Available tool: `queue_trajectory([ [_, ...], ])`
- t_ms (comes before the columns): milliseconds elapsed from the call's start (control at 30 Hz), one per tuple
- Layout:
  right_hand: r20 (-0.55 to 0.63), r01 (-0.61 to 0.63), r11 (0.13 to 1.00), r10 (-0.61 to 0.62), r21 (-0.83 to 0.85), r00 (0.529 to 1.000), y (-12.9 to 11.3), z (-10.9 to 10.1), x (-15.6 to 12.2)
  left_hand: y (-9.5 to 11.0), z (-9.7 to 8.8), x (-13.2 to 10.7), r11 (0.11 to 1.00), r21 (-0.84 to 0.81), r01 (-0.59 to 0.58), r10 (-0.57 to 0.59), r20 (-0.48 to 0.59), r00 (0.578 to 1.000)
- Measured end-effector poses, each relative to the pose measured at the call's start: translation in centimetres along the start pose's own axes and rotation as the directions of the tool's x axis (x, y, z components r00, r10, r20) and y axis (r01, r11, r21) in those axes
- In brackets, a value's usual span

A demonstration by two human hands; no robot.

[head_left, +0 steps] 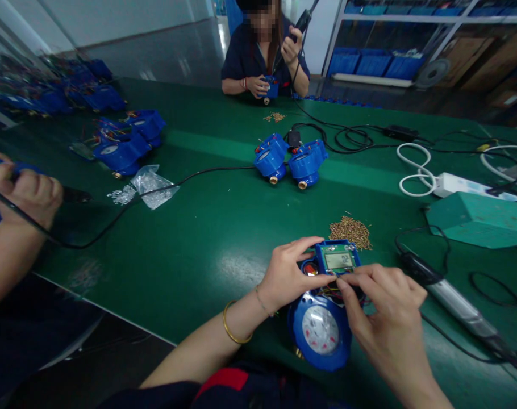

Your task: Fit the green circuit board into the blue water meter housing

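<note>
A blue water meter (320, 335) with a round dial lies before me, its upper box uncovered. Inside that box sits a green circuit board with a small display (338, 261). Coloured wires (330, 291) run between the board and the dial. My left hand (286, 272) grips the box from the left, fingers at its top edge and thumb along the board's lower edge. At that lower edge the thumb and forefinger of my right hand (380, 298) are pinched together, and what is between them is hidden. Just beyond the box is a pile of brass-coloured screws (350, 232).
An electric screwdriver (463, 307) lies at right, near a green box (480, 218) and a white power strip (475, 186). Two more water meters (270, 159) stand mid-table. A clear bag (154, 187) lies left, near a co-worker's hand (26, 193). Another person (265, 57) works opposite.
</note>
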State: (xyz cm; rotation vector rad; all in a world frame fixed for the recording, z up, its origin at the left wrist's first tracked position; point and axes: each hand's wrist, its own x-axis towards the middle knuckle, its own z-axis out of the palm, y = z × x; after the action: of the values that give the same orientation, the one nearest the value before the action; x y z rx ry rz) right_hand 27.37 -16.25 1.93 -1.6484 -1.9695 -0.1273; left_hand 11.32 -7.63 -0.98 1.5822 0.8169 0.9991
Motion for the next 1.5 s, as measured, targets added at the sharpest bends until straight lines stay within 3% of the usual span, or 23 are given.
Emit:
queue_trajectory([
  [200,-0.027,-0.018,1.0,0.017,-0.024,0.999,-0.3,0.2,-0.1,0.0,-0.1,0.3,0.98,-0.145,0.137,-0.133,0.033,0.991],
  [533,-0.043,0.073,0.995,-0.076,-0.066,0.996,-0.2,0.5,-0.2,-0.6,0.0,0.5,0.888,-0.33,0.319,-0.313,0.07,0.947],
  [733,-0.08,0.061,0.983,-0.075,-0.172,0.994,-0.8,1.2,-0.1,-0.6,0.1,0.6,0.875,-0.36,0.322,-0.307,0.1,0.946],
  [1000,-0.129,-0.017,0.989,-0.002,-0.144,0.992,-1.8,1.5,0.2,-0.9,0.4,0.6,0.847,-0.426,0.319,-0.27,0.173,0.947],
  [1333,-0.231,0.041,0.972,-0.095,-0.23,0.968,-0.8,2.2,-1.2,-1.2,0.7,0.7,0.83,-0.473,0.297,-0.291,0.088,0.953],
  [1500,-0.192,-0.043,0.991,0.018,-0.126,0.981,-1.1,2.8,-1.0,-1.4,0.6,0.6,0.835,-0.471,0.282,-0.277,0.082,0.957],
])
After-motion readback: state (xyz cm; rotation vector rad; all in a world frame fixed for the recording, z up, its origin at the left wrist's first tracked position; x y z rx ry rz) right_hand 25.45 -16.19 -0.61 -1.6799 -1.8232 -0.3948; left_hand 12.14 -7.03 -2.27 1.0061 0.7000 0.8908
